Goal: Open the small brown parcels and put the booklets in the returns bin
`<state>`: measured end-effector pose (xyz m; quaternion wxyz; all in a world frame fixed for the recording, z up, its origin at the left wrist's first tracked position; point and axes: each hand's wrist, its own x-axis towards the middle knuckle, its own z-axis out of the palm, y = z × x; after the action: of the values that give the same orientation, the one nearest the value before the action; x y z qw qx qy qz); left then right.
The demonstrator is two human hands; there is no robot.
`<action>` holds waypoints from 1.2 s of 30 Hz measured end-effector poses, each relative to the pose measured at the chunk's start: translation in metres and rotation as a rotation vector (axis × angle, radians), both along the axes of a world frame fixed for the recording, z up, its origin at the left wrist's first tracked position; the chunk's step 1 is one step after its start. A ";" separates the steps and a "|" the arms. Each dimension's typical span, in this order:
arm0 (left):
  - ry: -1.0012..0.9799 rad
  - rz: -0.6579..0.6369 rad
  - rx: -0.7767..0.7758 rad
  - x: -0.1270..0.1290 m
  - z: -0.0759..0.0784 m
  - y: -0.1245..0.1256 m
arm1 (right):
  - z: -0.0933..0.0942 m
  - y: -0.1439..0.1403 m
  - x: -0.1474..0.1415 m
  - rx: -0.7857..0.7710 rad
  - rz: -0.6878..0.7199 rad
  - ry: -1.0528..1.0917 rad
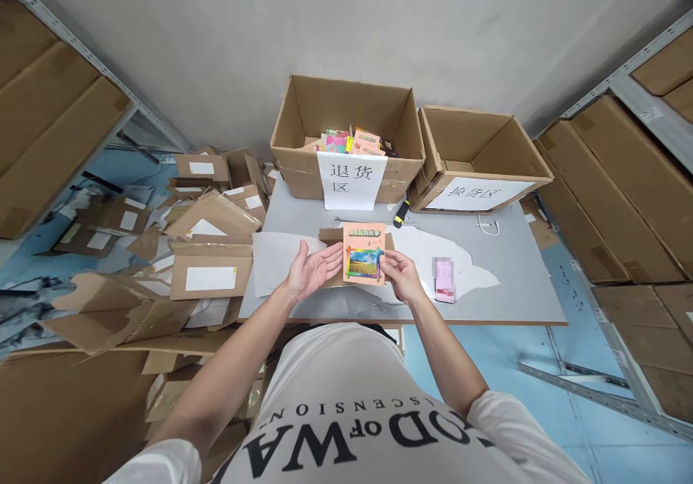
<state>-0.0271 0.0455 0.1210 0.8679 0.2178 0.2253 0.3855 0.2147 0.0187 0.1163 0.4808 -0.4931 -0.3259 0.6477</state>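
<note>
A small orange booklet [364, 253] with a landscape picture on its cover is held upright over the grey table [520, 282]. My right hand [401, 276] grips its lower right corner. My left hand [312, 270] is palm up with fingers spread, its fingertips touching the booklet's left edge. Behind the booklet lies an opened cardboard mailer [331, 237] on white wrapping paper [276, 256].
Two open cartons with paper labels stand at the table's far edge: the left carton [346, 137] holds several colourful booklets, the right carton [476, 155] looks empty. A yellow-black knife [401, 213], a pink item [445, 279], piled cardboard mailers [208, 267] at left, shelving with boxes on both sides.
</note>
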 end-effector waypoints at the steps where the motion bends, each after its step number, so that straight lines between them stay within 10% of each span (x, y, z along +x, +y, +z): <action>1: -0.010 -0.004 0.001 0.002 0.000 -0.001 | 0.002 -0.001 -0.003 0.013 0.039 0.023; 18: -0.103 -0.135 -0.058 0.020 -0.005 -0.012 | 0.006 0.003 -0.015 -0.194 0.348 0.403; 36: 0.046 -0.050 -0.037 -0.018 0.013 -0.006 | -0.010 0.013 -0.014 -0.159 0.084 0.214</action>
<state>-0.0452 0.0396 0.1340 0.8757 0.2159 0.2469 0.3544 0.2011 0.0322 0.1065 0.4446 -0.4437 -0.2408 0.7399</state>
